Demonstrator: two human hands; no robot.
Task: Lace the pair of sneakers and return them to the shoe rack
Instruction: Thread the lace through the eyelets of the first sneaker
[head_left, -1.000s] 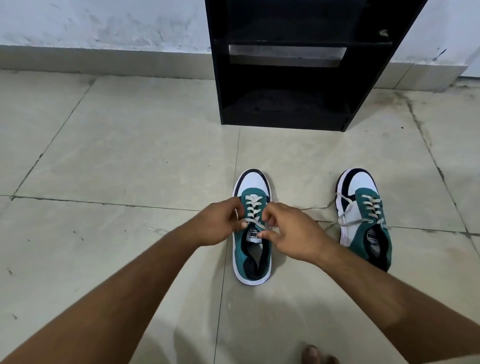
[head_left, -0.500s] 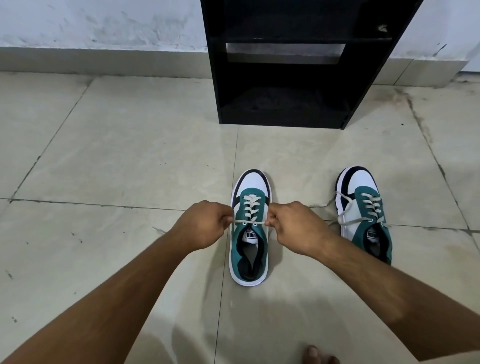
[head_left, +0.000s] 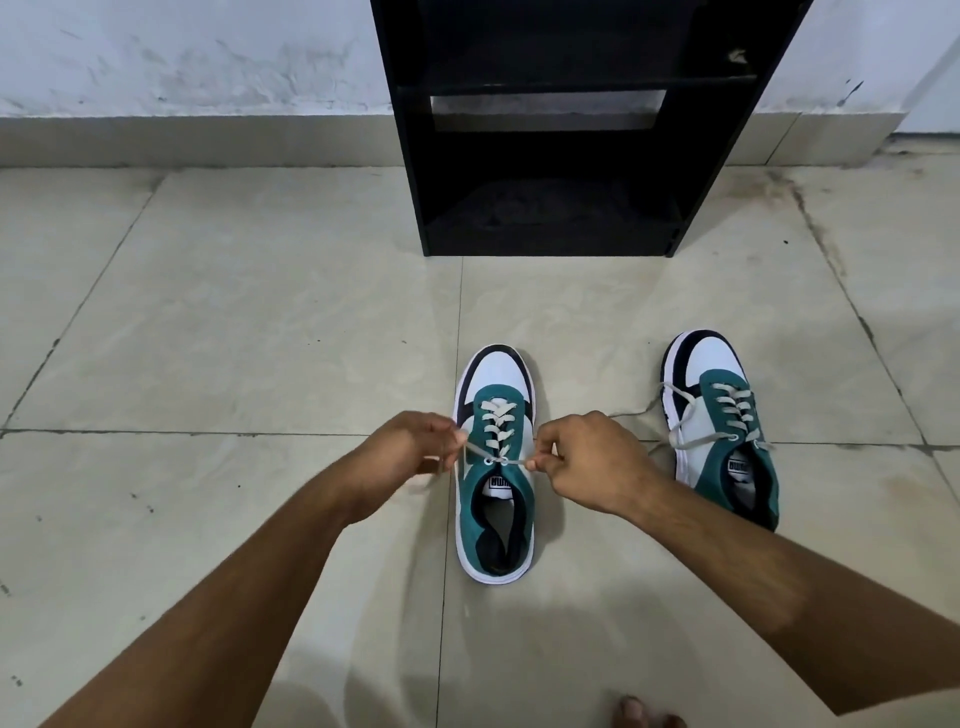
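Lacing nearly done on near sneaker — my left hand pinches one lace end, my right hand pinches other, both drawn taut sideways off top eyelets. Knot not yet tied. Second sneaker to right, threaded, ends lying loose. Both on pale tiled floor; black shoe rack beyond against white wall — bottom shelf free, return pending.

Pale beige tiled floor, dark grout lines, stained near the right corner. Scuffed whitish wall behind, with a grey tiled skirting along its base.
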